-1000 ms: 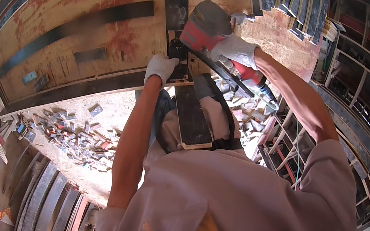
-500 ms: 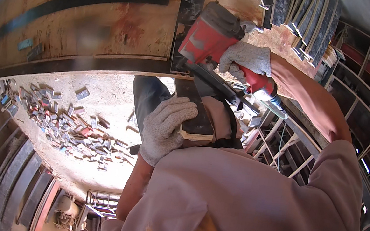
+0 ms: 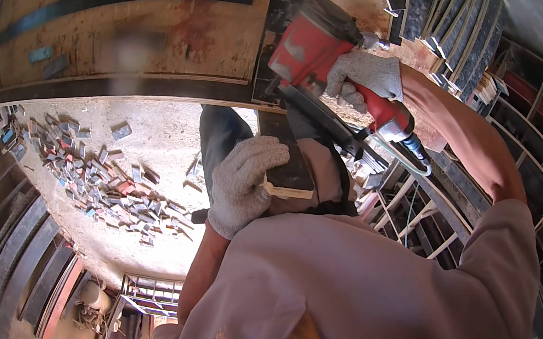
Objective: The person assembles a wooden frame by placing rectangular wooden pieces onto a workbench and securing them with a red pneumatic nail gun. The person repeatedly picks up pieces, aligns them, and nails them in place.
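My right hand (image 3: 365,81), in a pale knit glove, is closed around the handle of a red and black nail gun (image 3: 314,44). An air hose (image 3: 412,166) runs from the handle's end. The gun's nose is over a dark strip (image 3: 283,21) at the wooden bench's near edge; whether it touches cannot be made out. Also gloved, my left hand (image 3: 244,183) is wrapped around a dark-faced plywood strip (image 3: 289,169) held in front of my body. Pale layers show at the strip's near end, while its far end reaches the bench edge.
The wooden bench (image 3: 125,16) carries a long dark strip (image 3: 134,3) and small offcuts. Dark strips are stacked (image 3: 453,27) at the far right. Wood offcuts (image 3: 112,179) litter the floor at left. Long boards (image 3: 27,258) stand lower left, metal racks (image 3: 542,143) at right.
The nail gun's handle and hose end have shifted slightly right. The plywood strip sits slightly higher in the view, still in my left hand.
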Demonstrator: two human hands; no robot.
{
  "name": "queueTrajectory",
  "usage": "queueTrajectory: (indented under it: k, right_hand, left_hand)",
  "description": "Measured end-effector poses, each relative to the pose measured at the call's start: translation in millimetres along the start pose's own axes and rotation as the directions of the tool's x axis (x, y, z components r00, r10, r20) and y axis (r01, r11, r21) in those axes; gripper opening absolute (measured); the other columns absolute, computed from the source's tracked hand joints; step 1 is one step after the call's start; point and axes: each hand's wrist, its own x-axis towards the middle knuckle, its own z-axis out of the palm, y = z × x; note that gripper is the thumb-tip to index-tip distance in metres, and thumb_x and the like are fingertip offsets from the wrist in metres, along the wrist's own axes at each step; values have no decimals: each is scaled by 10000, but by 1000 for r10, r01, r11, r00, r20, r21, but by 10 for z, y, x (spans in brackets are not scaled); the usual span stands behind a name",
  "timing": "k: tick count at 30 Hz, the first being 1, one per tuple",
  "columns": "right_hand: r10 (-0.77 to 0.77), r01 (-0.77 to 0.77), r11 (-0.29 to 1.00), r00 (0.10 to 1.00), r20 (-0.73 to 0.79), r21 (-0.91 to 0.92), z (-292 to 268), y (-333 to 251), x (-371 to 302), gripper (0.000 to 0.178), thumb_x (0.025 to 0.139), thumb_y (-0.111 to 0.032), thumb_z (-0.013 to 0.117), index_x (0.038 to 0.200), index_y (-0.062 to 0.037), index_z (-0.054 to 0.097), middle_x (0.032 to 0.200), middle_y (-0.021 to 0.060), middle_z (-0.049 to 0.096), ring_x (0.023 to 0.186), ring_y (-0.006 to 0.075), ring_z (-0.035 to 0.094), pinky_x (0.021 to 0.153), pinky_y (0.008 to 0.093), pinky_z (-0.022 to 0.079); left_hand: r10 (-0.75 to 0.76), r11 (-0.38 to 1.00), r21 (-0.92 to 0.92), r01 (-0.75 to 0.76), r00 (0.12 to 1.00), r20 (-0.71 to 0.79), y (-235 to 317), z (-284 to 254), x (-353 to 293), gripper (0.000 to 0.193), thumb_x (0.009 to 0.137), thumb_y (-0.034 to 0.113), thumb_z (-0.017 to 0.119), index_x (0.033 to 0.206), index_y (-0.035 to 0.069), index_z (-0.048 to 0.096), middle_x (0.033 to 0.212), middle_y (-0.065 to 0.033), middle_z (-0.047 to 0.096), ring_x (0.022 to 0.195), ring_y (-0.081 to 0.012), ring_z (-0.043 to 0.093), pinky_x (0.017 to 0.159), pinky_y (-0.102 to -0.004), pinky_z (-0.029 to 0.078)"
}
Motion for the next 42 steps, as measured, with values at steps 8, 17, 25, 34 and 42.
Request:
queueTrajectory:
  k: [8,17,25,34,42]
  right_hand:
    - [-12,12,1000,1000,-17,10,-16,51,-38,180,904,-97,561,814,36,642,562,32,490,434,155,489,413,318,446]
    - [-43,48,999,955,-293,10,12,566,-458,87,800,-114,662,762,-36,661,607,27,543,485,126,488,463,312,422]
    - [60,182,793,926,-373,581,521,1994,-251,142,802,-73,654,942,-93,653,580,-33,493,474,99,459,461,304,403]
    - [266,81,686,897,-352,723,1985,2633,331,82,837,-73,653,904,-58,697,573,0,507,438,124,463,431,283,393]
    - [194,250,783,771,-606,569,3652,1588,720,173,830,-12,693,994,-66,702,628,3,575,483,129,532,423,300,431]
  left_hand:
    - [16,1000,9,-16,1000,-3,-28,-2,9,314,760,39,663,1071,60,701,1114,-110,710,1090,-338,676,932,-417,546]
    - [44,998,-49,-37,989,143,-28,-172,57,369,758,20,695,1122,76,675,1144,-119,686,1095,-342,655,926,-400,543]
    - [-36,919,395,15,998,44,-941,-1203,387,417,833,84,725,1241,98,643,1251,-123,652,1146,-349,616,967,-429,508]
    - [-69,100,966,-238,967,245,-3312,-2415,1330,493,794,143,727,1265,88,592,1338,-121,568,1180,-349,573,1001,-481,473]
    - [-99,611,789,-63,983,155,-3024,-3546,1397,372,826,298,737,1102,75,625,1102,-161,636,1076,-374,617,858,-492,535]
